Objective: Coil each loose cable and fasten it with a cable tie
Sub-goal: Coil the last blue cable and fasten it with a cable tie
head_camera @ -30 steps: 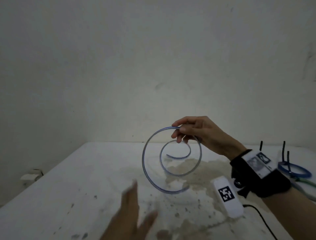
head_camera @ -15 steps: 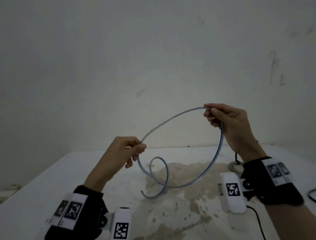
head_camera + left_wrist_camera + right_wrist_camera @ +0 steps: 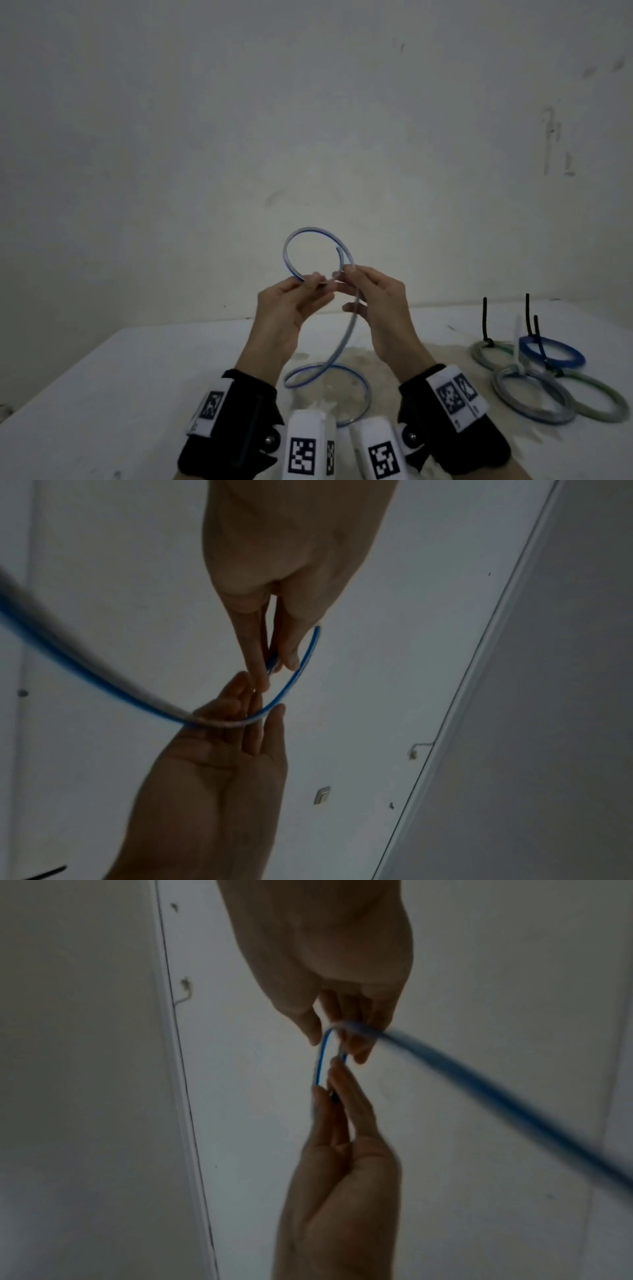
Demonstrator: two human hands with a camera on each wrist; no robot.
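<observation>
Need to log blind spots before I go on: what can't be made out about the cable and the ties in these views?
- Cable tail: head view, cut off behind the wrist cameras.
- Pinch between left hand and right hand: fingers hide how the turns overlap.
- Near cable run: blurred in both wrist views.
- Tied coils: head view, tie heads too small; how many coils are there is unclear.
- Loose ties: none visible.

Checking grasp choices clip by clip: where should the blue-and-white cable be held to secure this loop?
At the crossing below the raised loop of the blue-and-white cable, pinched from both sides. The left hand and right hand already meet there; the free tail sags to the table, so the crossing alone fixes the loop.
</observation>
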